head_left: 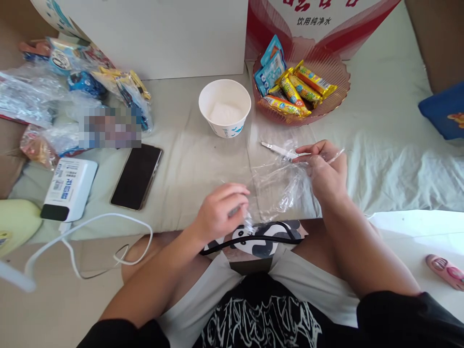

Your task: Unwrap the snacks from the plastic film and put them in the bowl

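While a pale green, wrinkled cloth (177, 188) spreads across the middle of the frame, crumpled clear plastic film (291, 189) lies on it, right of centre. A careless sideways pull could tip the round white paper bowl (226, 131) at upper centre. The left hand (224, 208), fingers curled, seems to pinch the film's edge; the right hand (329, 174) pinches film and a slim white stick-shaped tool (278, 150) together — so loose folds could catch on it and tear.
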`<state>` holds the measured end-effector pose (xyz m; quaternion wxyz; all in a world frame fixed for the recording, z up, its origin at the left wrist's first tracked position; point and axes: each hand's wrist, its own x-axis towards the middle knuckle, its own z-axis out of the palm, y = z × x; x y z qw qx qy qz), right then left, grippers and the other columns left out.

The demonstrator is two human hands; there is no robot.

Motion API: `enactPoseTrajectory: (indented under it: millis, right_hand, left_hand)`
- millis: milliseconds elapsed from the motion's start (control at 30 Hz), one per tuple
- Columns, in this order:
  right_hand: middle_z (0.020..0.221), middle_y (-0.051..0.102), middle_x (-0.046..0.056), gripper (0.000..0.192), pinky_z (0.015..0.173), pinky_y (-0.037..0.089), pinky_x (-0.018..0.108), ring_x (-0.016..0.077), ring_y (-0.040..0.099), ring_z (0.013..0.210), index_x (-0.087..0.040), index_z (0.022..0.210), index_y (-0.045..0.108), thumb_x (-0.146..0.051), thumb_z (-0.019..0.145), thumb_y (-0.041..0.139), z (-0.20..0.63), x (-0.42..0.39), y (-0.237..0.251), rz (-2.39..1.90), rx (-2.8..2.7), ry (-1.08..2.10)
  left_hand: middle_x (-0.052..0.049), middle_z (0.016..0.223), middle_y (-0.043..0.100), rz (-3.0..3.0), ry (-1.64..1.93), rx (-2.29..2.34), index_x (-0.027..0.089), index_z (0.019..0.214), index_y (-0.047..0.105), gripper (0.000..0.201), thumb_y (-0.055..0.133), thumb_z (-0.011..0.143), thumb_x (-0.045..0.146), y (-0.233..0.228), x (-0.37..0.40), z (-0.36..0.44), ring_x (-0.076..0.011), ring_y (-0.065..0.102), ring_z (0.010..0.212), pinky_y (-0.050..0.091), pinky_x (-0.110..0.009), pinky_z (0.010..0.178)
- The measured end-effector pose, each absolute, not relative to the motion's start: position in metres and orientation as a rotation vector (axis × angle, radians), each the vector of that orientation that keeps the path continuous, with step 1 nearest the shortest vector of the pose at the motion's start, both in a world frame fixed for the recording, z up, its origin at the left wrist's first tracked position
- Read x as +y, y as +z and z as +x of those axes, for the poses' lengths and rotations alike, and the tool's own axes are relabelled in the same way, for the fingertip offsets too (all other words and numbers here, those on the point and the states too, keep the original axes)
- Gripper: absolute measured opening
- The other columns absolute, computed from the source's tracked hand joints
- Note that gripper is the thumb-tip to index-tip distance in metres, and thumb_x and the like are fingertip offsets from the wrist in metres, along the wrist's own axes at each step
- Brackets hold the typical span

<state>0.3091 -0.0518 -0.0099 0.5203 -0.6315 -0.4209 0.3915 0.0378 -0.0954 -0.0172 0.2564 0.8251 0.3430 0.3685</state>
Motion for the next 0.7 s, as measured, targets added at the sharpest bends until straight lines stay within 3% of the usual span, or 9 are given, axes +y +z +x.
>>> enactPoseTrajectory:
  millis: [167, 267, 367, 433, 500, 600, 700]
  right_hand:
    - [0.086, 0.076, 0.004, 0.014, 0.065, 0.053, 0.031, 0.017, 0.07, 0.066, -0.023, 0.068, 0.046, -0.021, 0.067, 0.059, 0.309, -0.055, -0.009, -1.495, -1.134, 1.084]
    - [0.077, 0.075, 0.003, 0.009, 0.065, 0.051, 0.032, 0.0203, 0.072, 0.069, -0.023, 0.069, 0.049, -0.021, 0.066, 0.058, 0.31, -0.057, -0.008, -1.502, -1.271, 1.236]
    - [0.079, 0.076, 0.003, 0.008, 0.074, 0.051, 0.034, 0.0244, 0.074, 0.085, -0.023, 0.077, 0.057, -0.025, 0.07, 0.061, 0.311, -0.059, -0.005, -1.451, -1.455, 1.276]
    - [0.084, 0.077, 0.004, 0.011, 0.076, 0.052, 0.035, 0.024, 0.073, 0.087, -0.022, 0.083, 0.063, -0.031, 0.077, 0.063, 0.311, -0.06, -0.002, -1.424, -1.549, 1.247]
    - [0.084, 0.077, 0.005, 0.018, 0.075, 0.051, 0.034, 0.0222, 0.071, 0.083, -0.022, 0.083, 0.068, -0.038, 0.084, 0.062, 0.311, -0.06, -0.001, -1.439, -1.617, 1.18]
    - [0.08, 0.076, 0.005, 0.032, 0.073, 0.051, 0.034, 0.0205, 0.069, 0.078, -0.021, 0.077, 0.072, -0.046, 0.091, 0.059, 0.309, -0.059, -0.003, -1.501, -1.676, 1.071]
    - [0.078, 0.076, 0.006, 0.038, 0.074, 0.053, 0.034, 0.0201, 0.07, 0.076, -0.021, 0.072, 0.069, -0.052, 0.093, 0.061, 0.308, -0.057, -0.005, -1.536, -1.615, 1.037]
  left_hand:
    - [-0.008, 0.107, 0.082, 1.398, 1.276, 1.166, 0.022, 0.075, 0.067, 0.02, 0.066, 0.091, 0.032, -0.018, -0.073, 0.007, -0.0252, 0.077, 0.106, 0.063, -0.042, 0.094]
    - [-0.009, 0.113, 0.081, 1.325, 1.272, 1.153, 0.021, 0.067, 0.064, 0.023, 0.068, 0.087, 0.033, -0.016, -0.068, -0.009, -0.0293, 0.074, 0.116, 0.06, -0.047, 0.102]
    - [-0.013, 0.123, 0.079, 1.479, 1.047, 1.099, 0.022, 0.084, 0.071, 0.01, 0.07, 0.085, 0.032, -0.009, -0.069, -0.02, -0.032, 0.071, 0.124, 0.058, -0.049, 0.106]
    - [-0.015, 0.138, 0.072, 1.605, 0.853, 1.071, 0.022, 0.105, 0.072, 0.025, 0.073, 0.081, 0.031, -0.003, -0.07, -0.023, -0.0341, 0.065, 0.134, 0.054, -0.053, 0.112]
    - [-0.015, 0.153, 0.061, 1.735, 0.654, 1.075, 0.024, 0.112, 0.072, 0.035, 0.075, 0.079, 0.033, 0.002, -0.07, -0.022, -0.0362, 0.057, 0.144, 0.047, -0.057, 0.12]
    - [-0.011, 0.159, 0.056, 1.824, 0.447, 1.126, 0.024, 0.093, 0.075, 0.018, 0.071, 0.084, 0.038, 0.008, -0.069, -0.017, -0.038, 0.045, 0.154, 0.04, -0.059, 0.124]
    - [-0.01, 0.149, 0.065, 1.767, 0.457, 1.182, 0.022, 0.074, 0.07, 0.021, 0.065, 0.086, 0.039, 0.009, -0.067, -0.013, -0.0374, 0.047, 0.152, 0.041, -0.058, 0.122]
